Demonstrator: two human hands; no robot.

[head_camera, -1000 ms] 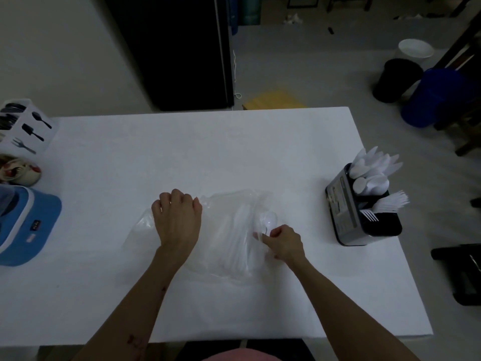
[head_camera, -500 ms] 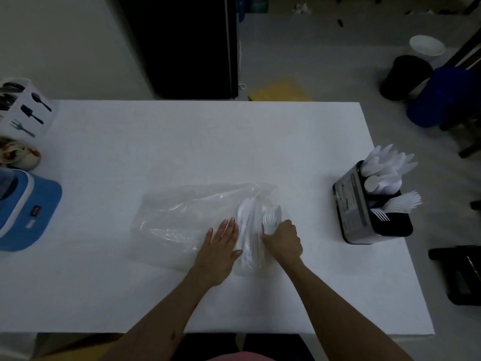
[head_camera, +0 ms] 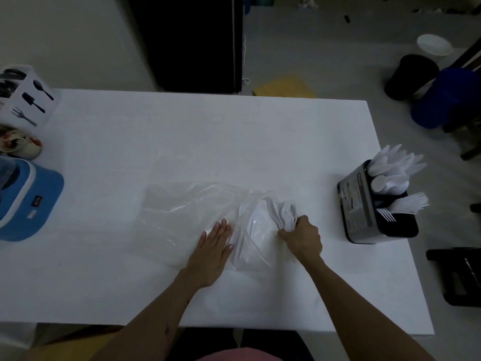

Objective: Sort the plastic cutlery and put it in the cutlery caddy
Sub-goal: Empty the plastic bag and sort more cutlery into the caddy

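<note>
Lower centre: left hand [head_camera: 212, 250] flat, fingers straight and together, pressing down on the clear plastic bag [head_camera: 192, 217] on the white table [head_camera: 182, 142]. Just right of it, right hand [head_camera: 303, 237] fisted around a bunch of white plastic cutlery [head_camera: 285, 213] at the bag's right-hand end; heads stick up above the fist, type too blurred to call. More white pieces show through the bag between the hands. Right edge of the table: black cutlery caddy [head_camera: 361, 207], upright, well apart from the hands, holding spoons [head_camera: 390, 181], knives [head_camera: 398, 157] behind them and forks [head_camera: 408, 204] in front. Left edge: blue-and-white appliance [head_camera: 28, 204], patterned cup [head_camera: 23, 144]. Upper left: white cutlery holder [head_camera: 28, 97] with utensil icons.
</note>
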